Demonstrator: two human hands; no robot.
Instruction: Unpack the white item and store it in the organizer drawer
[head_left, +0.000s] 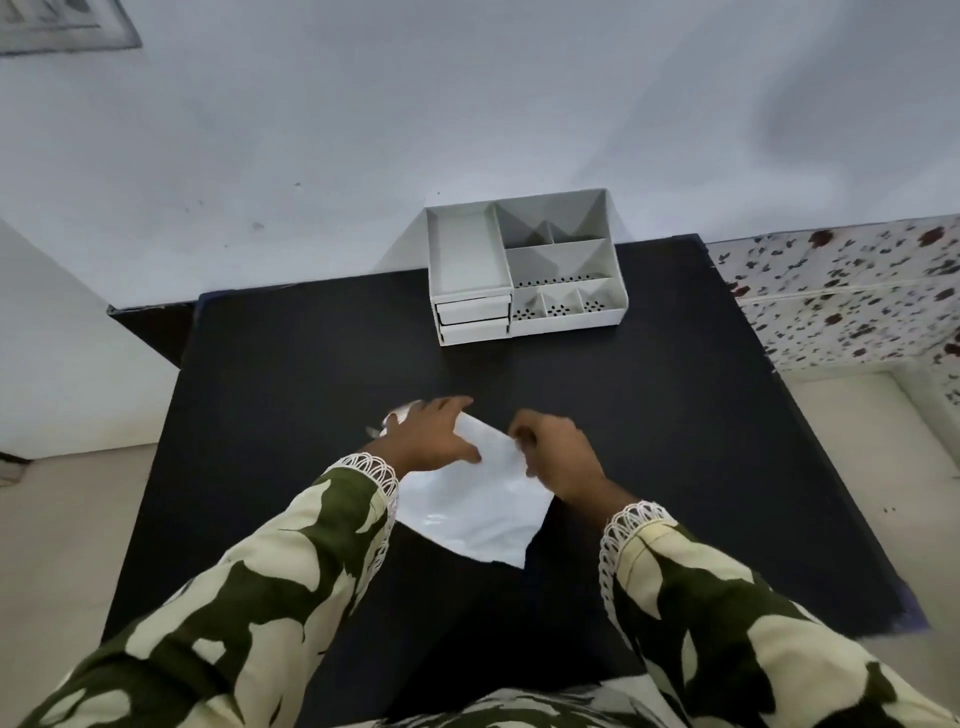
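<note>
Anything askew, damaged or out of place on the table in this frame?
Nothing stands out. The white packet lies on the black table under both hands, left hand and right hand. The organizer sits upright, both drawers closed.

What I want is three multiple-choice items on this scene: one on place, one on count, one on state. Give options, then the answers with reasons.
1. Where does the white plastic compartment organizer stand?
A. at the black table's far edge, by the wall
B. on the floor
C. under the hands

2. How many drawer fronts show at the organizer's front left?
A. none
B. two
C. five

3. How do the drawers stand?
A. pulled fully out
B. removed
C. pushed in

Answers: 1 A, it sits at the black table's far edge against the pale wall. 2 B, two stacked fronts show. 3 C, both sit flush, while the left hand and right hand rest on the glossy white flat package.
</note>
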